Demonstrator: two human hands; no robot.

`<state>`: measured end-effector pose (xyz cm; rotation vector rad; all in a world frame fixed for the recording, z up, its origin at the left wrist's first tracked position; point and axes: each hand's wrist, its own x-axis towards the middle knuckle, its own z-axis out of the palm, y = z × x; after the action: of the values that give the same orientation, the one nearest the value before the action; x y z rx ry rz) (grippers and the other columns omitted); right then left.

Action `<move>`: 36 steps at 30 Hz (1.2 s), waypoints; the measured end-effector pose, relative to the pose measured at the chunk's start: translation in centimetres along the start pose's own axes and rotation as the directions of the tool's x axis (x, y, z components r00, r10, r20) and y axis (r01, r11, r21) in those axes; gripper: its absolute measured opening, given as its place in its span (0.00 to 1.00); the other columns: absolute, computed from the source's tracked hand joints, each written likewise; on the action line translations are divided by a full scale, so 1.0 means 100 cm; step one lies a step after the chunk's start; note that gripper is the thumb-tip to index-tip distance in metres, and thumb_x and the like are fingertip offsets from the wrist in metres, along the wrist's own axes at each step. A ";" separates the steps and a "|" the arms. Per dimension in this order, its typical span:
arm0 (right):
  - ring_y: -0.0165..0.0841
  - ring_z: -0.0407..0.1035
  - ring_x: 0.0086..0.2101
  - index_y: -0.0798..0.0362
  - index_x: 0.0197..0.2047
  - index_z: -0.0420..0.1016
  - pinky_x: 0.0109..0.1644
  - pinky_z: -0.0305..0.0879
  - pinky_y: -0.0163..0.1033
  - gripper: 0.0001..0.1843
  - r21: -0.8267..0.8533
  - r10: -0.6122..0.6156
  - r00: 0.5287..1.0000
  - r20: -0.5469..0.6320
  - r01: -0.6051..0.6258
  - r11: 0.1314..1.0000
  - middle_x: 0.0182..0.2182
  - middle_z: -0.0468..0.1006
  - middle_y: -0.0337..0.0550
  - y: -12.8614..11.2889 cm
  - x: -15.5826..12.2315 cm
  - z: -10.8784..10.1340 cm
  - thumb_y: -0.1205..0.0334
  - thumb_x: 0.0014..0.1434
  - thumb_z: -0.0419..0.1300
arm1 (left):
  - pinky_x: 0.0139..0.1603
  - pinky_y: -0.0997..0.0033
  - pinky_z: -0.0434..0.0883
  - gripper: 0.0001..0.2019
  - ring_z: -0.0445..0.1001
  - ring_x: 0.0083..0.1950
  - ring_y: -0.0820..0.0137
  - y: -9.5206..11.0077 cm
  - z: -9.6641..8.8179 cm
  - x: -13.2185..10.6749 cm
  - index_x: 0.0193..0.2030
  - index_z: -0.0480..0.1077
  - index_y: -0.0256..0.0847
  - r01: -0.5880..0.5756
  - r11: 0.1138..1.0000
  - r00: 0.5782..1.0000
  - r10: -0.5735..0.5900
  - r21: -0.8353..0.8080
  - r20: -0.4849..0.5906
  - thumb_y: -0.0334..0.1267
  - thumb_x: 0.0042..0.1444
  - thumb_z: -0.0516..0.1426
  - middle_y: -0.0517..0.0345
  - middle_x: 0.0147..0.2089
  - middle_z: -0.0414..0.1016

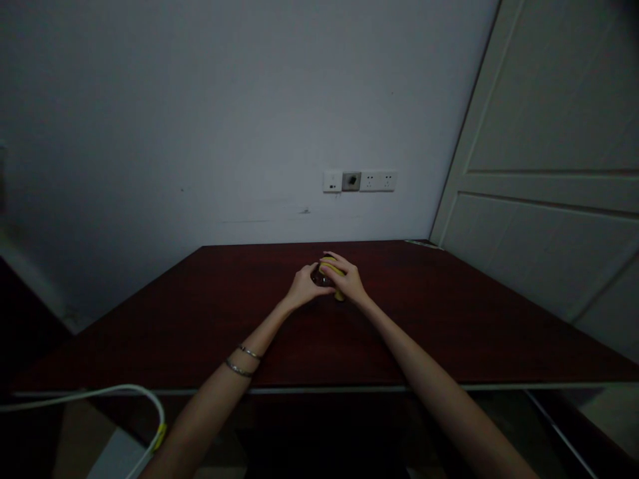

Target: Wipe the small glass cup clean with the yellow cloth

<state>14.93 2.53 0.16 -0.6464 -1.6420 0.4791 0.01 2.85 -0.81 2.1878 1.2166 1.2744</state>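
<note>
Over the middle of the dark red table, my left hand is curled around a small, dark, shiny, glass-like object. Its exact kind is hard to make out in the dim light. My right hand is closed over a yellow cloth and presses it against the top and right side of that object. A bit of the yellow cloth sticks out beneath my right palm. Both hands meet at the object, and the fingers cover much of it.
The dark red table reaches back to a pale wall with sockets and switches. A white panelled door stands at the right. At the lower left, a white cable with a yellow tag loops near the table's front edge.
</note>
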 end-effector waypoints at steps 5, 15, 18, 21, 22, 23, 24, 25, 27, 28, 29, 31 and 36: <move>0.41 0.69 0.46 0.53 0.40 0.77 0.53 0.61 0.46 0.20 0.218 0.237 0.971 -0.038 -0.224 0.950 0.43 0.77 0.47 0.005 0.008 -0.007 0.49 0.50 0.59 | 0.49 0.61 0.67 0.40 0.71 0.46 0.61 0.008 0.000 -0.001 0.53 0.65 0.32 0.088 0.949 0.995 -0.067 -0.302 0.080 0.40 0.28 0.68 0.44 0.50 0.71; 0.38 0.64 0.50 0.49 0.58 0.59 0.54 0.60 0.42 0.41 0.184 0.163 0.935 0.316 -0.228 0.956 0.52 0.68 0.45 -0.015 0.008 -0.023 0.56 0.40 0.67 | 0.33 0.72 0.68 0.25 0.72 0.34 0.69 0.010 -0.008 0.001 0.43 0.72 0.33 0.308 0.778 0.951 -0.232 -0.547 0.205 0.47 0.39 0.63 0.51 0.37 0.76; 0.38 0.61 0.53 0.47 0.59 0.57 0.57 0.57 0.43 0.45 0.120 0.124 0.931 0.342 -0.175 0.977 0.55 0.64 0.45 -0.015 0.007 -0.024 0.57 0.38 0.68 | 0.32 0.73 0.67 0.24 0.71 0.31 0.71 0.007 -0.007 0.001 0.40 0.73 0.32 0.369 0.728 0.929 -0.280 -0.578 0.241 0.49 0.39 0.63 0.52 0.34 0.75; 0.38 0.58 0.55 0.47 0.60 0.55 0.59 0.53 0.44 0.47 0.071 0.086 0.939 0.334 -0.116 0.991 0.57 0.60 0.46 -0.012 0.004 -0.023 0.58 0.37 0.69 | 0.33 0.72 0.67 0.24 0.71 0.30 0.73 0.006 -0.006 0.001 0.38 0.73 0.31 0.400 0.679 0.917 -0.304 -0.616 0.260 0.50 0.38 0.63 0.52 0.33 0.75; 0.38 0.57 0.56 0.47 0.60 0.54 0.60 0.52 0.44 0.48 0.060 0.078 0.943 0.325 -0.102 0.993 0.58 0.59 0.47 -0.010 0.003 -0.022 0.58 0.37 0.69 | 0.33 0.72 0.67 0.24 0.71 0.29 0.73 0.006 -0.005 0.000 0.36 0.73 0.31 0.405 0.670 0.914 -0.311 -0.622 0.261 0.51 0.38 0.63 0.52 0.32 0.75; 0.39 0.56 0.56 0.48 0.61 0.54 0.60 0.52 0.45 0.48 0.051 0.073 0.947 0.311 -0.093 0.994 0.58 0.59 0.48 -0.008 0.002 -0.020 0.58 0.37 0.69 | 0.33 0.72 0.67 0.24 0.70 0.29 0.73 0.006 -0.005 0.000 0.35 0.73 0.31 0.412 0.665 0.911 -0.318 -0.623 0.264 0.51 0.38 0.63 0.53 0.31 0.74; 0.39 0.56 0.56 0.48 0.61 0.54 0.60 0.52 0.45 0.48 0.044 0.073 0.953 0.295 -0.089 0.995 0.58 0.59 0.48 -0.005 0.001 -0.019 0.58 0.37 0.69 | 0.33 0.72 0.67 0.24 0.70 0.28 0.74 0.006 -0.005 0.000 0.35 0.73 0.31 0.418 0.663 0.908 -0.322 -0.621 0.267 0.52 0.39 0.62 0.53 0.31 0.74; 0.39 0.57 0.56 0.48 0.61 0.54 0.60 0.52 0.45 0.48 0.039 0.076 0.958 0.277 -0.091 0.995 0.57 0.60 0.48 -0.003 0.000 -0.017 0.58 0.37 0.69 | 0.33 0.73 0.67 0.24 0.70 0.28 0.74 0.006 -0.005 0.000 0.35 0.73 0.32 0.423 0.666 0.906 -0.328 -0.615 0.267 0.53 0.39 0.62 0.54 0.30 0.74; 0.39 0.58 0.55 0.49 0.60 0.56 0.59 0.53 0.45 0.48 0.039 0.098 0.966 0.240 -0.111 0.993 0.56 0.61 0.48 0.002 0.000 -0.015 0.58 0.36 0.69 | 0.32 0.73 0.67 0.25 0.69 0.28 0.74 0.006 -0.005 0.000 0.35 0.73 0.31 0.432 0.679 0.902 -0.334 -0.594 0.274 0.54 0.40 0.61 0.54 0.30 0.73; 0.39 0.59 0.54 0.49 0.59 0.56 0.59 0.54 0.45 0.47 0.045 0.115 0.968 0.224 -0.128 0.991 0.56 0.62 0.48 0.003 0.000 -0.014 0.58 0.35 0.70 | 0.32 0.72 0.68 0.26 0.69 0.28 0.74 0.005 -0.006 0.000 0.36 0.72 0.31 0.435 0.690 0.901 -0.331 -0.579 0.282 0.55 0.40 0.60 0.53 0.30 0.73; 0.39 0.60 0.54 0.49 0.59 0.57 0.58 0.55 0.45 0.48 0.056 0.135 0.968 0.212 -0.150 0.987 0.55 0.64 0.48 0.005 0.000 -0.013 0.58 0.35 0.70 | 0.33 0.72 0.68 0.27 0.70 0.29 0.73 0.003 -0.006 0.001 0.37 0.72 0.31 0.433 0.705 0.901 -0.320 -0.562 0.294 0.56 0.41 0.59 0.52 0.31 0.73; 0.39 0.63 0.52 0.50 0.59 0.58 0.57 0.58 0.45 0.47 0.093 0.183 0.965 0.189 -0.202 0.975 0.53 0.66 0.48 0.006 0.001 -0.013 0.57 0.35 0.70 | 0.35 0.70 0.68 0.29 0.71 0.33 0.70 -0.001 -0.008 0.003 0.42 0.70 0.31 0.414 0.742 0.907 -0.285 -0.527 0.311 0.57 0.43 0.57 0.50 0.35 0.73; 0.38 0.65 0.50 0.53 0.54 0.65 0.55 0.61 0.44 0.40 0.185 0.334 0.937 0.100 -0.348 0.919 0.51 0.69 0.49 0.004 0.006 -0.013 0.57 0.36 0.68 | 0.49 0.62 0.65 0.46 0.67 0.51 0.61 -0.015 -0.009 0.010 0.60 0.54 0.37 0.235 0.855 0.972 -0.193 -0.462 0.137 0.49 0.34 0.65 0.41 0.54 0.63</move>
<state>16.25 3.16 0.56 -0.7755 -1.5210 0.9177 -1.32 4.42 -0.74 1.6834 0.9534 1.2149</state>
